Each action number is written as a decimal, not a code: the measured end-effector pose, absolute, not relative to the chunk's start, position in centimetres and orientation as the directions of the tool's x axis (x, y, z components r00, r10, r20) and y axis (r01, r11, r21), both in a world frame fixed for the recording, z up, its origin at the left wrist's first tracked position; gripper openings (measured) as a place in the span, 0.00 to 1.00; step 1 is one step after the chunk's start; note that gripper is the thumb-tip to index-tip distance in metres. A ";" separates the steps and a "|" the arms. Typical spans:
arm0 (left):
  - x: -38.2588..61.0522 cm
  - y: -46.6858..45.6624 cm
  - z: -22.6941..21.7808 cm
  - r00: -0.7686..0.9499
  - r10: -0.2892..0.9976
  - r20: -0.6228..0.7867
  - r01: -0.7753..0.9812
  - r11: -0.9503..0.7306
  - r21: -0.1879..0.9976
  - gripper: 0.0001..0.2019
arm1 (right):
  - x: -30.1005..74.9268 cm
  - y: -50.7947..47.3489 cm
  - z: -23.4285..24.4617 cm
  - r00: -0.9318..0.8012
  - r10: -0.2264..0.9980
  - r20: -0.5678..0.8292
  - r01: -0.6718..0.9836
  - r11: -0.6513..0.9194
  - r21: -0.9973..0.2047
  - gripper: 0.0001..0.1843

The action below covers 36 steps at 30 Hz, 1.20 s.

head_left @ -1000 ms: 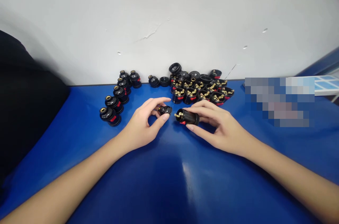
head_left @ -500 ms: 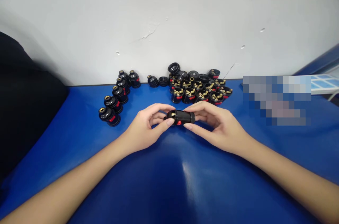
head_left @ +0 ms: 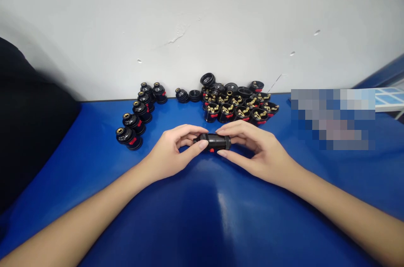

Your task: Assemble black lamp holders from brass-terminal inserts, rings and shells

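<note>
Both hands meet over the middle of the blue table (head_left: 205, 216). My left hand (head_left: 172, 155) pinches the left end of a black lamp holder (head_left: 215, 142) with a red tab. My right hand (head_left: 255, 149) wraps its fingers round the right end of the same piece. The two halves sit pressed together, lying on their side just above the table. Behind the hands lies a cluster of open black holder bodies with brass contacts (head_left: 238, 109).
A row of joined black holders (head_left: 135, 120) runs diagonally at the left. A few loose black caps (head_left: 189, 96) lie by the white wall (head_left: 202, 27). A dark bulky shape (head_left: 28, 124) fills the left edge. A blurred patch (head_left: 331, 117) sits at the right.
One second ago the hands held two separate pieces, a cap in the left and a body in the right. They have since come together into one joined piece held by both hands.
</note>
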<state>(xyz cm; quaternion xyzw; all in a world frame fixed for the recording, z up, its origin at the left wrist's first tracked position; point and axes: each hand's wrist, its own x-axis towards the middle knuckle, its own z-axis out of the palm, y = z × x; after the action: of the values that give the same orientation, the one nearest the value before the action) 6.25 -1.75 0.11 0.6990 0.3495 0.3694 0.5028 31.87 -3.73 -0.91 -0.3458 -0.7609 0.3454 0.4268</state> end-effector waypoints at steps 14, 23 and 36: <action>5.9 -1.8 -0.1 0.477 0.863 0.165 0.099 -0.240 0.966 0.17 | 31.7 -3.6 -0.4 -0.360 0.888 0.286 0.224 0.380 -0.897 0.19; 5.6 -1.5 -0.3 0.545 0.725 0.421 0.103 -0.556 0.825 0.16 | 31.9 -3.5 -0.6 -0.337 0.933 0.128 0.217 0.209 -0.954 0.20; 5.7 -1.9 0.8 0.510 0.744 0.431 0.395 -0.648 0.651 0.15 | 31.9 -3.5 -0.7 -0.329 0.938 0.105 0.127 0.154 -0.980 0.22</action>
<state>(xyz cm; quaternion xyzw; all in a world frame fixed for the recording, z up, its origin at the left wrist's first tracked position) 5.66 -1.91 0.83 0.8340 0.3416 0.3585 0.2436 31.93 -3.45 -0.69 -0.4142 -0.6429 0.5013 0.4046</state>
